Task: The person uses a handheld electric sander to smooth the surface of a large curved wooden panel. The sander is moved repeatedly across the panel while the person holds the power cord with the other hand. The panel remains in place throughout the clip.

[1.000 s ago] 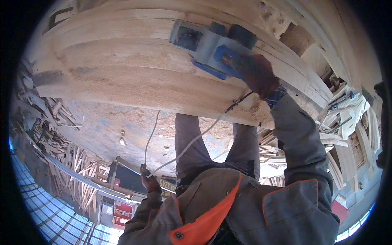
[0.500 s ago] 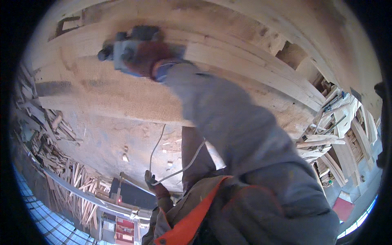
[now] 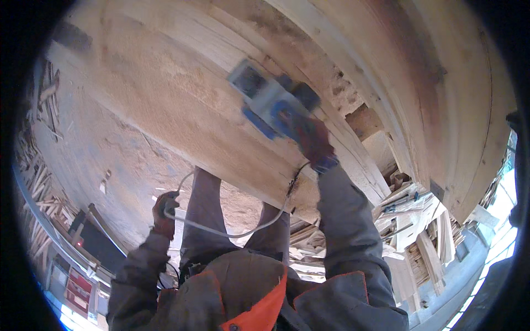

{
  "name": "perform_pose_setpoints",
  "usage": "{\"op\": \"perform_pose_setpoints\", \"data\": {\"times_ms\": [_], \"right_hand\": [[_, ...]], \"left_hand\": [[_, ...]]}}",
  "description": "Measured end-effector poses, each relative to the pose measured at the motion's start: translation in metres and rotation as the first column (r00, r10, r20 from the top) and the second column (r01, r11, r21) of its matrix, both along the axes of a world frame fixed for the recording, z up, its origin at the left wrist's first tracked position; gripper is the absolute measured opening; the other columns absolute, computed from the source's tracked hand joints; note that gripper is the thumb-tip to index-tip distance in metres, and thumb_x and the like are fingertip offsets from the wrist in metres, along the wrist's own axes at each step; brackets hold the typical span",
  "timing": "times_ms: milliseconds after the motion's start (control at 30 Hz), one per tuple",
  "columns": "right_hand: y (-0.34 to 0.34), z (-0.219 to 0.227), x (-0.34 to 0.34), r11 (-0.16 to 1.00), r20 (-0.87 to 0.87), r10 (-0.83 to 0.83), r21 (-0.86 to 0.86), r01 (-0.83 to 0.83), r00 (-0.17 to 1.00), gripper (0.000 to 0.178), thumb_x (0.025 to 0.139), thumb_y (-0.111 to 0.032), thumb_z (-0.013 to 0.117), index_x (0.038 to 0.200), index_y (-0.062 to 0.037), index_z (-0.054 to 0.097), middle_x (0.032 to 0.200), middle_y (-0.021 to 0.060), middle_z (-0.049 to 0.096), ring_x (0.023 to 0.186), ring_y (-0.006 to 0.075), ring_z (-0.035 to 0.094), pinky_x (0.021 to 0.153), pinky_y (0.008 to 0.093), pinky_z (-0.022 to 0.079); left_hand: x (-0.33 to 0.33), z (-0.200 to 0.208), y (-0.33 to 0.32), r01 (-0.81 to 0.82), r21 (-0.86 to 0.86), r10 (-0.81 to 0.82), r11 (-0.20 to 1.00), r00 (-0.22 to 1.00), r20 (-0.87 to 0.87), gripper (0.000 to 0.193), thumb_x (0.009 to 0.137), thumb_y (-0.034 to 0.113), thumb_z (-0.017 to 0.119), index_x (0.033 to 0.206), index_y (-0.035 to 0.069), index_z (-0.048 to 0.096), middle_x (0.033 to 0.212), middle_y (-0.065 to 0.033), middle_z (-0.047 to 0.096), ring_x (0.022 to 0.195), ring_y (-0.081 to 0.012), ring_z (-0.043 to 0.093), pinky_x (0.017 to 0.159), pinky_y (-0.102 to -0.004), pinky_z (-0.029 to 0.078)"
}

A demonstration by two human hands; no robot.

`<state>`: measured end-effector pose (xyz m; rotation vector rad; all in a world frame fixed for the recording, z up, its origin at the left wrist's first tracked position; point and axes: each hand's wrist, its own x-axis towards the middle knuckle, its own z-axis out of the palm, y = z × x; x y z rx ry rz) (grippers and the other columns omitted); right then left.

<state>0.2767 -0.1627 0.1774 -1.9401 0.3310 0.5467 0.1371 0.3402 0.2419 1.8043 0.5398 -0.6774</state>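
My gloved right hand [image 3: 309, 135] is wrapped round the handle of a blue and grey electric hand planer [image 3: 270, 102]. The planer, smeared by motion, is over a long timber beam [image 3: 204, 105] dusted with sawdust. A pale power cord [image 3: 243, 234] runs from near my right wrist in a loop across my legs to my left hand. Low on the left, my gloved left hand [image 3: 165, 209] is closed round that cord, well away from the beam.
More thick beams [image 3: 386, 71] lie beyond, with a gap [image 3: 364, 121] between them. Wood offcuts [image 3: 425, 226] are heaped at the right, and scrap strips [image 3: 49, 193] at the far left. Shavings and small wood bits cover the floor [image 3: 110, 160] by my legs.
The planer in my right hand has moved right and nearer along the beam. My view has turned, and my left hand still holds the cord.
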Motion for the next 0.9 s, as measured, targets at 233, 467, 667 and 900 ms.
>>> {"op": "perform_pose_setpoints", "data": {"times_ms": [233, 467, 667, 900], "right_hand": [[-0.16, -0.015, -0.21, 0.894, 0.402, 0.115, -0.44, 0.082, 0.908, 0.029, 0.099, -0.017, 0.057, 0.106, 0.0072, 0.071, 0.096, 0.0186, 0.074, 0.087, 0.021, 0.071, 0.077, 0.036, 0.057], [-0.194, 0.005, -0.22, 0.996, -0.08, -0.077, 0.028, 0.079, 0.994, 0.051, 0.11, -0.032, 0.038, 0.128, 0.0092, 0.06, 0.115, 0.0215, 0.07, 0.109, 0.0277, 0.068, 0.086, 0.0354, 0.059], [-0.113, 0.006, -0.127, 0.979, -0.023, -0.026, -0.201, 0.021, 0.999, 0.06, 0.104, -0.048, 0.047, 0.115, 0.005, 0.071, 0.1, 0.0174, 0.077, 0.083, 0.0157, 0.072, 0.07, 0.0296, 0.057], [-0.028, 0.01, -0.018, 0.99, 0.052, -0.038, -0.134, 0.045, 0.998, 0.052, 0.107, -0.045, 0.041, 0.111, -0.0042, 0.073, 0.073, 0.0039, 0.063, 0.055, 0.0121, 0.053, 0.05, 0.0305, 0.042]], "left_hand": [[-0.037, -0.097, -0.079, 0.324, -0.052, -0.32, 0.945, 0.945, 0.074, 0.027, 0.09, 0.011, 0.062, 0.113, 0.0, 0.069, 0.113, -0.0161, 0.069, 0.102, -0.0258, 0.066, 0.089, -0.0383, 0.053], [-0.039, -0.149, -0.074, 0.677, 0.122, -0.686, 0.726, 0.699, 0.202, 0.041, 0.067, 0.025, 0.076, 0.105, 0.009, 0.073, 0.108, -0.0199, 0.071, 0.102, -0.0388, 0.068, 0.089, -0.0466, 0.055], [-0.049, -0.186, -0.031, 0.629, 0.102, -0.637, 0.771, 0.763, 0.113, 0.045, 0.06, 0.027, 0.078, 0.101, 0.008, 0.074, 0.111, -0.0192, 0.07, 0.101, -0.0391, 0.068, 0.085, -0.0476, 0.056], [-0.034, -0.19, -0.043, 0.188, -0.173, -0.198, 0.967, 0.979, -0.04, 0.04, 0.059, 0.028, 0.079, 0.094, 0.009, 0.073, 0.108, -0.0147, 0.071, 0.101, -0.0334, 0.068, 0.087, -0.0452, 0.055]]}}
